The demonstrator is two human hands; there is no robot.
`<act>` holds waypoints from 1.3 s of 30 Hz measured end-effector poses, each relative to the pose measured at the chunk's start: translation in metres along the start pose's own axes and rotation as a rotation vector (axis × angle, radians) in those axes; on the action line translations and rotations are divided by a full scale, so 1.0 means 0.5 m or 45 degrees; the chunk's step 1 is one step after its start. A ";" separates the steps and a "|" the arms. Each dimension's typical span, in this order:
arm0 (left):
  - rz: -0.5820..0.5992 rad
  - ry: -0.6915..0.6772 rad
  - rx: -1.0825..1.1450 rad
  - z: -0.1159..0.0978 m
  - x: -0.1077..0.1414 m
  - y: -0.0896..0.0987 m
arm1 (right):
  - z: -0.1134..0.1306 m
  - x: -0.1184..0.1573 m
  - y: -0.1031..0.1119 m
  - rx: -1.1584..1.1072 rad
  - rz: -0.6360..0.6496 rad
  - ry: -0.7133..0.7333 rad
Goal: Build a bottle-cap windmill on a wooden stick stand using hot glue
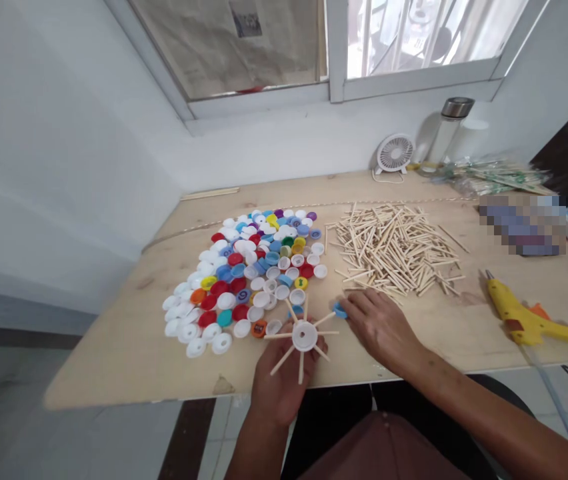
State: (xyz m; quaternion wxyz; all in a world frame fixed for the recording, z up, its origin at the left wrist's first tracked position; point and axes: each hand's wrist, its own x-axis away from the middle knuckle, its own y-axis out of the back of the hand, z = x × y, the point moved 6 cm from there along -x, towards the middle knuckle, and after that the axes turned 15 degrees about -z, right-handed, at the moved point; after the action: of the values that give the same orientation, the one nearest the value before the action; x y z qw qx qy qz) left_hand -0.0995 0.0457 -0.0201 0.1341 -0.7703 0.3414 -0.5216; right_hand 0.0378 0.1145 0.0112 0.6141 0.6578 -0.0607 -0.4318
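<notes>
My left hand [284,383] is closed beneath a white bottle cap with sticks [305,336], holding it up near the table's front edge. Several short wooden sticks fan out from the cap like spokes. My right hand [379,327] pinches a blue bottle cap [340,309] at the tip of the upper-right stick; whether the cap touches the stick I cannot tell. Behind my left hand spreads a pile of bottle caps [239,283] in white, red, blue, yellow and other colours. A heap of short wooden sticks [394,247] lies beyond my right hand.
A yellow glue gun [534,320] lies at the right. At the back stand a small white fan [395,155] and a glass bottle [447,137], beside plastic bags of sticks [499,175]. A twisted cord [184,230] runs across the wooden table [129,360]. A blurred object [524,227] is at the right.
</notes>
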 end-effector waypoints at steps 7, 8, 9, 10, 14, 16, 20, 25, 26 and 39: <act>0.180 -0.101 -0.206 0.022 0.009 -0.046 | -0.059 0.058 0.097 -0.778 -0.203 -0.611; 0.225 -0.101 -0.249 0.028 0.011 -0.054 | -0.060 0.060 0.104 -0.928 -0.167 -0.704; 0.265 -0.090 -0.300 0.036 0.012 -0.060 | -0.055 0.059 0.108 -1.065 -0.121 -0.758; 0.296 -0.081 -0.351 0.045 0.014 -0.067 | -0.045 0.056 0.112 -1.183 -0.072 -0.775; 0.378 -0.066 -0.478 0.074 0.026 -0.087 | -0.008 0.044 0.105 -1.447 0.066 -0.771; 0.402 -0.047 -0.504 0.085 0.031 -0.090 | -0.004 0.050 0.091 -1.525 0.073 -0.864; 0.363 -0.031 -0.500 0.086 0.031 -0.071 | -0.014 0.078 0.062 -1.614 -0.009 -1.106; 0.407 -0.165 -0.455 0.061 0.039 -0.036 | -0.019 0.088 0.066 -1.378 -0.160 -1.126; 0.419 -0.213 -0.473 0.058 0.044 -0.033 | -0.014 0.086 0.069 -1.361 -0.165 -1.119; 0.243 -0.417 -0.650 0.023 0.056 0.018 | 0.063 0.051 0.047 -1.367 -0.036 -1.017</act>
State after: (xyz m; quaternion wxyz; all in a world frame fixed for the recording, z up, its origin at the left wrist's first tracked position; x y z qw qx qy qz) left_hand -0.0863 0.0185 -0.0100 0.0378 -0.8173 0.5059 -0.2733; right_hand 0.0438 0.0696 0.0228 0.7809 0.0513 -0.0512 -0.6205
